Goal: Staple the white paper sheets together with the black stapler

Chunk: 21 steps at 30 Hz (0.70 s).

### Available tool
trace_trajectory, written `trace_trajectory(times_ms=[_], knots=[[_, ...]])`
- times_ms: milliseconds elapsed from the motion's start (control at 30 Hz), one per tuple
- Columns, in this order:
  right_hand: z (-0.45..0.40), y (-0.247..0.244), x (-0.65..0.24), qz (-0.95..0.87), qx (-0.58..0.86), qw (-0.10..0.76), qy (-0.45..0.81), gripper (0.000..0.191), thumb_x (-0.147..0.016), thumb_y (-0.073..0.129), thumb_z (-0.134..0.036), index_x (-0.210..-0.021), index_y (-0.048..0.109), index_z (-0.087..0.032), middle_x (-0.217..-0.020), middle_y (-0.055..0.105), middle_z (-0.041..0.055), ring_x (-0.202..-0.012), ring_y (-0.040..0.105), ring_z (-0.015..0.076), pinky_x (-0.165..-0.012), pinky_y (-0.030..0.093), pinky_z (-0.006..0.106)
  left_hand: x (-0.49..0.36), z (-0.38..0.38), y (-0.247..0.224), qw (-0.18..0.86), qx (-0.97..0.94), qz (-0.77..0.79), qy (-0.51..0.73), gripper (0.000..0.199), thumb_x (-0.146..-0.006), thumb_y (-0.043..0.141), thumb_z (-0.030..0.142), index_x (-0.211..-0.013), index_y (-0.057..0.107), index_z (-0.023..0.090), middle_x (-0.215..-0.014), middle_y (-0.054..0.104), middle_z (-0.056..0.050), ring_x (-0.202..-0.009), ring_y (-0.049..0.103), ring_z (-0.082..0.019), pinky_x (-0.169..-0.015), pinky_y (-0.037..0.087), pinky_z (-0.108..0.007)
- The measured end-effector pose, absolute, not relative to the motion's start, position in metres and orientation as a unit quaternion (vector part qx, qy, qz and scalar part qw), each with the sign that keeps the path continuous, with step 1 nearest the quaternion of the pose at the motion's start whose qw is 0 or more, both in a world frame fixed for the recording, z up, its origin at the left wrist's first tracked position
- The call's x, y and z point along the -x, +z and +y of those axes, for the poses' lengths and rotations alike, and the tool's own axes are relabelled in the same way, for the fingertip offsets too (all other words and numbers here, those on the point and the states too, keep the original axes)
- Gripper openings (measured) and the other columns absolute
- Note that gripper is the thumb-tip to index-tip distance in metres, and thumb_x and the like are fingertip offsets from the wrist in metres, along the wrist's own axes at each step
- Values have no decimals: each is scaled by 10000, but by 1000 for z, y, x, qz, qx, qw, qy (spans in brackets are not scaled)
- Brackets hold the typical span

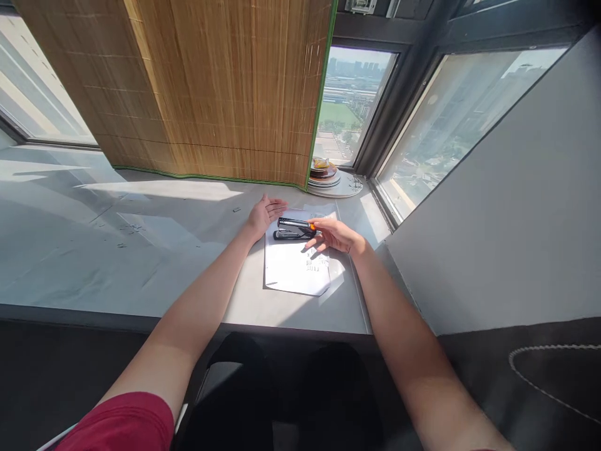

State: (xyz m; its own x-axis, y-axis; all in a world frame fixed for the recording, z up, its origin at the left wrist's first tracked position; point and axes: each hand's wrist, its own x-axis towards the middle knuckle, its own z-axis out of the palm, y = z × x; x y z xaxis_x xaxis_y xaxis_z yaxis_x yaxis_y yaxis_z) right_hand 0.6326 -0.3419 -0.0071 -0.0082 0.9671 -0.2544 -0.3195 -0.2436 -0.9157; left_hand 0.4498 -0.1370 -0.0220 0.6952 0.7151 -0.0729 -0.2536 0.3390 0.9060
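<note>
A black stapler [293,229] with an orange part at its right end is over the white paper sheets [286,269]; its upper arm stands apart from its base. My right hand [335,235] has its fingers around the stapler's right end, with the forefinger by the orange part and other fingers lower down. To the left, my left hand [265,216] rests at the upper left edge of the paper, fingers stretched out and holding nothing. Dark writing shows on the right part of the top sheet, partly under my right hand's shadow.
A small staple strip [236,210] and tiny dark bits [122,245] lie on the pale sill [154,269]. Stacked plates [323,181] stand by the window corner. A bamboo blind [220,94] hangs over the back edge. The grey wall [507,207] bounds the right side.
</note>
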Motion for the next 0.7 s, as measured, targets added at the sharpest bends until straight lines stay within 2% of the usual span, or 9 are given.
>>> trace_trajectory(times_ms=[167,300,400,533,700], knots=[[-341,-7,-628,-309,466,542,628,189,-998,701,-188,-1176,646,-156,-937,717,50,-958,858,319,-755,751,383,-449,-138,-22,791,-476,230,309,616,-1104,433,669,-1018,777,165,-1257,815,-201,-1303,739,-325,-1186,524,-464],[-341,-5,-626,-279,465,560,626,174,-975,705,-124,-1139,652,-145,-1035,771,98,-978,858,312,-879,742,424,-448,-138,-22,796,-473,224,304,694,-1102,385,700,-1034,803,149,-1257,812,-218,-1334,722,-339,-1194,523,-461],[-340,-3,-624,-248,480,566,622,182,-964,712,-101,-1129,641,-135,-1039,791,132,-985,856,325,-928,731,472,-444,-133,-21,810,-433,228,322,700,-1105,376,694,-1101,802,138,-1285,801,-226,-1349,717,-337,-1177,542,-462],[-340,0,-622,-223,491,570,619,212,-964,713,-100,-1151,619,-132,-993,785,123,-989,855,334,-976,711,527,-433,-120,-19,815,-327,222,423,623,-1148,306,555,-1180,777,150,-1354,785,-188,-1365,713,-266,-1136,577,-393],[-339,-3,-622,-237,501,562,614,216,-930,741,-124,-1116,632,-137,-964,778,126,-980,852,329,-952,724,505,-429,-113,-20,811,-323,214,438,577,-1135,320,516,-1170,770,158,-1398,768,-170,-1369,711,-241,-1122,584,-351]])
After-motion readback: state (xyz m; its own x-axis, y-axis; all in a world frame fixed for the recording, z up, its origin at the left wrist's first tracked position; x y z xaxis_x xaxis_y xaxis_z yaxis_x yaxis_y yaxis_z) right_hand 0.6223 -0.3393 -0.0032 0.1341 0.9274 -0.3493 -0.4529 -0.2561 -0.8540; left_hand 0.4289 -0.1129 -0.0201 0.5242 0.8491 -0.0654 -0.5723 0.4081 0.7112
